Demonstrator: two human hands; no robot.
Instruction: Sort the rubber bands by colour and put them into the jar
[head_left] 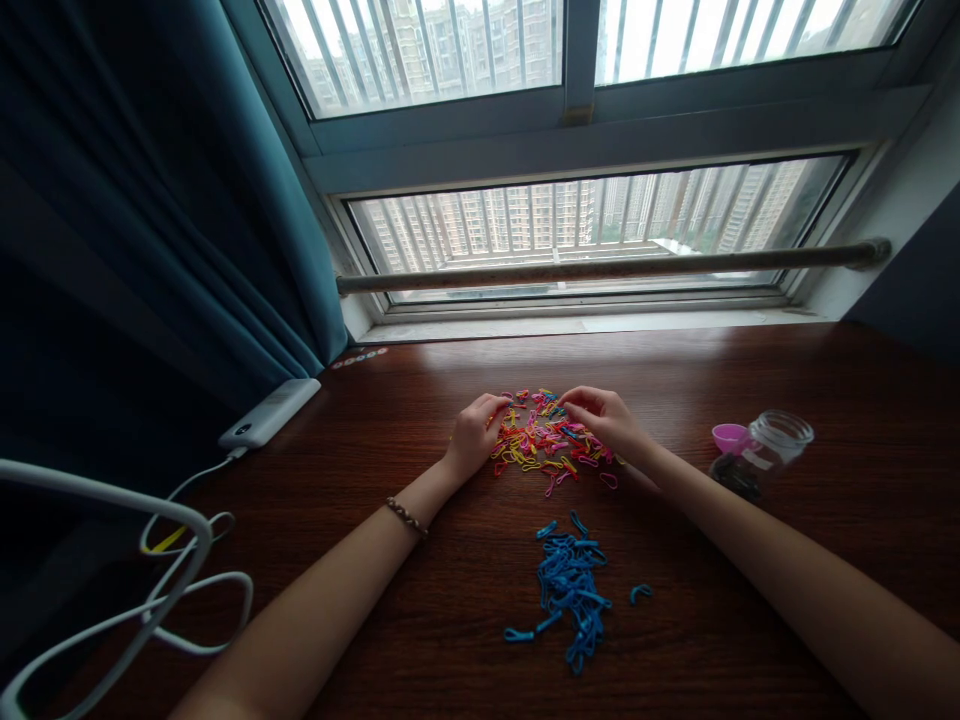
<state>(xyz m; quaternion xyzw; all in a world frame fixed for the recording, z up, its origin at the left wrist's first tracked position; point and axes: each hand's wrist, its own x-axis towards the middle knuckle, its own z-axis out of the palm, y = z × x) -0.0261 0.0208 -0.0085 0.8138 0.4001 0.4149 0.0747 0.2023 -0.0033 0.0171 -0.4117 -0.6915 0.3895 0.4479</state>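
And there, left hand (472, 437) and right hand (606, 420) curled at the mixed loops (534, 438) between them, apparently picking through, grips unclear, careful pinches called for, while blue loops (571, 580) lay nearer the wearer.

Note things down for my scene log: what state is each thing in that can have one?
Multicoloured loops: mixed, loosely spread
Blue loops: heaped together, a few apart
Clear jar: mouth uncovered, dark contents low inside
White device: cable plugged in
Curtain: gathered to one side
Left hand: fingertips at mixed loops, grip unclear
Right hand: same
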